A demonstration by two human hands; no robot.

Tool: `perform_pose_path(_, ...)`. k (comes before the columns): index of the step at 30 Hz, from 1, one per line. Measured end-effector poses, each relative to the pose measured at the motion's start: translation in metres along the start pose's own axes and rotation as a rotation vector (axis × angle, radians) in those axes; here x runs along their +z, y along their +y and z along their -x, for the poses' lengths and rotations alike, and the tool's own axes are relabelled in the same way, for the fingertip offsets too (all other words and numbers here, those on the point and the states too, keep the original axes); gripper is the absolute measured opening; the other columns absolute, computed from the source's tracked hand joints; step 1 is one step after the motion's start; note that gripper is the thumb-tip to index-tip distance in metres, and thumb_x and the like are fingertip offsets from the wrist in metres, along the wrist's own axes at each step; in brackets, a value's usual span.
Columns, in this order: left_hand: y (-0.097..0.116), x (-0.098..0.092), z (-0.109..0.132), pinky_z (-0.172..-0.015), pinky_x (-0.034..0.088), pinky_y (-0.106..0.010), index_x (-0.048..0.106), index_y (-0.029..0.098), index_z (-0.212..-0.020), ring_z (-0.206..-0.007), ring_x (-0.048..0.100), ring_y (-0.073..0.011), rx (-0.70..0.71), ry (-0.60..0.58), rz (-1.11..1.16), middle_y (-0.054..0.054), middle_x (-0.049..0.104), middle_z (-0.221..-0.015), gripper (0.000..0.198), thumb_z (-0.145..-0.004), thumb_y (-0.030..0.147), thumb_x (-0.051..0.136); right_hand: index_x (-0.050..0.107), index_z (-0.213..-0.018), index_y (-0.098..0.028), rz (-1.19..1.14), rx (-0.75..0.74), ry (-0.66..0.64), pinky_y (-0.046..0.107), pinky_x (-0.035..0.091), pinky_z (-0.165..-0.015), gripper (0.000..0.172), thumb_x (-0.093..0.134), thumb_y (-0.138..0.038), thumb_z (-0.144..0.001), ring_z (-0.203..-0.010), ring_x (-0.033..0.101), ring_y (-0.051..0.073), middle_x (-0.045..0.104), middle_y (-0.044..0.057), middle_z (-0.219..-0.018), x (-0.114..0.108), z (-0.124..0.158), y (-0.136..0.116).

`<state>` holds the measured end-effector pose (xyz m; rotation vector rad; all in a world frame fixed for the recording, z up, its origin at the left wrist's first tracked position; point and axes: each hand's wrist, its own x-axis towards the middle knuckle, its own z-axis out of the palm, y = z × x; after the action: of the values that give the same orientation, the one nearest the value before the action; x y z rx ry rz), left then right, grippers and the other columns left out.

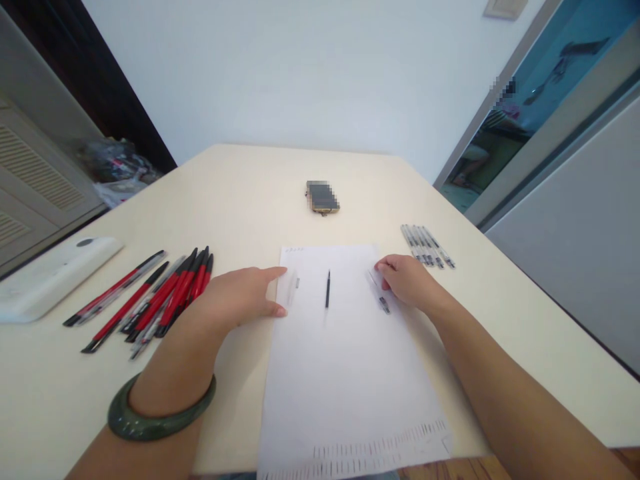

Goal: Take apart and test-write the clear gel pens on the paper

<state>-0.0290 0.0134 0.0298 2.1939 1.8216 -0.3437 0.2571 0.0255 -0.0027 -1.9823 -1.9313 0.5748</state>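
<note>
On a white sheet of paper (345, 373) lies a thin black pen refill (328, 289), between my two hands. My left hand (253, 293) rests at the sheet's left edge, thumb and fingers spread apart. Just by its fingertips is a faint clear plastic pen piece (292, 287) with a small grey mark. At the right edge, the fingers of my right hand (403, 277) are curled closed at a clear pen barrel (379, 292) with a dark tip end. Exactly how the fingertips meet the barrel is hard to make out.
Red-and-black and clear pens (170, 293) lie piled on the left, near a white device (55, 277). Several clear pens (425, 245) sit in a row on the right. A dark pixelated object (323, 197) lies farther back on the cream table (250, 193). Another person is visible through the doorway.
</note>
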Motion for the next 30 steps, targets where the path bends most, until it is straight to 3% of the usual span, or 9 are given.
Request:
perform_pose_path(22, 0.0013, -0.0034, 0.0030, -0.070, 0.038, -0.030, 0.034, 0.027, -0.125, -0.097, 0.050, -0.0274, 0.006, 0.020, 0.031, -0.008, 0.054, -0.112, 0.072, -0.060, 0.056, 0.050, 0.060, -0.071, -0.015, -0.035, -0.012, 0.004, 0.023, 0.029, -0.052, 0.033, 0.035, -0.035, -0.078, -0.053, 0.048, 0.012, 0.059, 0.004, -0.059, 0.0012, 0.0016, 0.0004)
perform_pose_path(30, 0.0033, -0.0050, 0.0048, -0.064, 0.038, -0.030, 0.039, 0.029, -0.120, -0.088, 0.054, -0.0257, -0.003, 0.050, 0.021, -0.005, 0.060, -0.100, 0.064, -0.063, 0.056, 0.047, 0.061, -0.072, -0.016, -0.033, -0.019, 0.009, 0.023, 0.030, -0.053, 0.032, 0.035, -0.034, -0.078, -0.053, 0.048, 0.012, 0.059, 0.003, -0.059, 0.0019, 0.0005, 0.0010)
